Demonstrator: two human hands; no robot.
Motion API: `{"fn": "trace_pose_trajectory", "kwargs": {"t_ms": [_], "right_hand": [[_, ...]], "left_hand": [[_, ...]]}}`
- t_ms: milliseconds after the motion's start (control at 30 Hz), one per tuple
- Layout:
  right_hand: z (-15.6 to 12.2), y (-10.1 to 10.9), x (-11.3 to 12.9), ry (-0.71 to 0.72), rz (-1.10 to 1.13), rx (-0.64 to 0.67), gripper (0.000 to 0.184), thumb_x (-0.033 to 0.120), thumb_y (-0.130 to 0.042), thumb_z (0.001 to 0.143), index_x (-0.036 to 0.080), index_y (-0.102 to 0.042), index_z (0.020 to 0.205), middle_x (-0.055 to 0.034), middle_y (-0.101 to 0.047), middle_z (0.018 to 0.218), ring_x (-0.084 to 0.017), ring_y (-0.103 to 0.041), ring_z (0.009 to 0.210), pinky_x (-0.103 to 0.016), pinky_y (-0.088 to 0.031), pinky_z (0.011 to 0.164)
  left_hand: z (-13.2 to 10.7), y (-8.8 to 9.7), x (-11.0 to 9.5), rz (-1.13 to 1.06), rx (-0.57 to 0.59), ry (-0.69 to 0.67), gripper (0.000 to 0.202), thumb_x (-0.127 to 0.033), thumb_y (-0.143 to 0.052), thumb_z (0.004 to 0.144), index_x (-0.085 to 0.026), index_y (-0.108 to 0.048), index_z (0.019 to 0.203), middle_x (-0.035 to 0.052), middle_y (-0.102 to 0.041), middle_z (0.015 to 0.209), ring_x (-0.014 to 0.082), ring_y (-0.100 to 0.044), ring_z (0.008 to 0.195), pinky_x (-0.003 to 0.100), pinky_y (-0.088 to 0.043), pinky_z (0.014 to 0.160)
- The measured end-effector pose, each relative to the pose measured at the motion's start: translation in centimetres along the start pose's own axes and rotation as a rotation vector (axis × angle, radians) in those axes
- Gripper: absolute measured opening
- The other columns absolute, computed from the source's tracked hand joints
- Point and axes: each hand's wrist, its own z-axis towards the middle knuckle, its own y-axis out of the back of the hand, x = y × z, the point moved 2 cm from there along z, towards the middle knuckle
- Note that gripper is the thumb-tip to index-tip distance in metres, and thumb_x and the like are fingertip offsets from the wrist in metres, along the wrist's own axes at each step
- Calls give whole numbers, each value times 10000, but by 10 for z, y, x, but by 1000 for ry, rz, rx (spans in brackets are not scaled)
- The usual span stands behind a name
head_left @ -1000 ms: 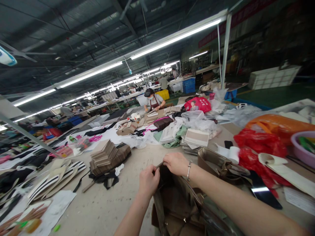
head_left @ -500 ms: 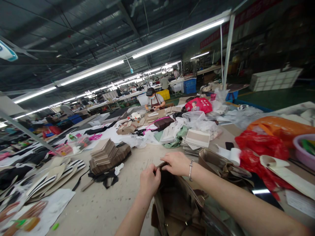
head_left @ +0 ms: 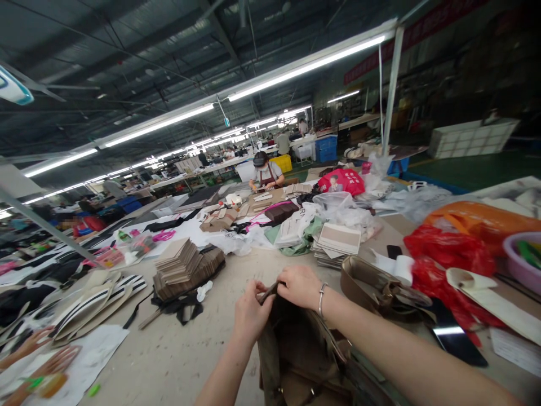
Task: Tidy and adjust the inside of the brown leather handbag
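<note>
An olive-brown handbag [head_left: 270, 361] stands with its mouth up in front of me, its dark inside and metal studs showing. My left hand [head_left: 252, 310] pinches the far end of its top edge between thumb and fingers. Right beside it, my right hand [head_left: 299, 286], with a silver bangle at the wrist, is closed on the same edge. My right forearm crosses over the bag and hides part of it. Another brown bag [head_left: 353, 276] with a strap rests to the right, behind that forearm.
Stacked brown pieces [head_left: 186, 270] stand left of centre, and flat cards [head_left: 338, 239] lie ahead. At lower left are a co-worker's hands [head_left: 57, 361] near striped pieces [head_left: 101, 299]. Red plastic bags [head_left: 448, 248] and a paper roll [head_left: 403, 269] occupy the right. Across the table sits a person [head_left: 267, 172].
Both my hands have shifted slightly left and nearer along with the bag's edge, still gripping it. At lower left, one of the co-worker's hands has moved up towards the striped pieces.
</note>
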Motion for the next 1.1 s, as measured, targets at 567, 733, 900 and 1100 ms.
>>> {"fn": "trace_pose_trajectory", "kwargs": {"t_ms": [567,733,900,1100], "right_hand": [[4,-2,7,-15,4,-43,240,271,-434,783,183,-656,757,-46,-652,807,-169,-570,778,-264,-365,643],[4,-4,6,-22,18,-26,252,281,-424,800,185,-656,773,-48,-653,828,-170,-569,789,-264,-368,654],[3,-5,5,-25,35,-38,277,307,-409,817,186,-655,776,-49,-651,825,-170,-566,780,-262,-369,648],[2,-5,2,1,36,-43,263,290,-414,811,184,-652,773,-47,-649,824,-169,-562,790,-262,-367,665]], "left_hand": [[-2,11,7,103,-49,-327,158,-235,-500,818,-243,-631,906,30,-599,1089,142,-579,962,272,-463,865],[-2,10,4,139,-39,-336,169,-230,-478,828,-236,-630,903,34,-597,1082,143,-581,943,270,-468,852],[-1,11,0,198,-23,-346,151,-218,-480,821,-228,-625,862,32,-602,1067,145,-581,917,258,-457,820],[0,7,-2,200,-15,-278,140,-234,-456,830,-192,-579,777,18,-622,785,134,-570,755,243,-420,687]]}}
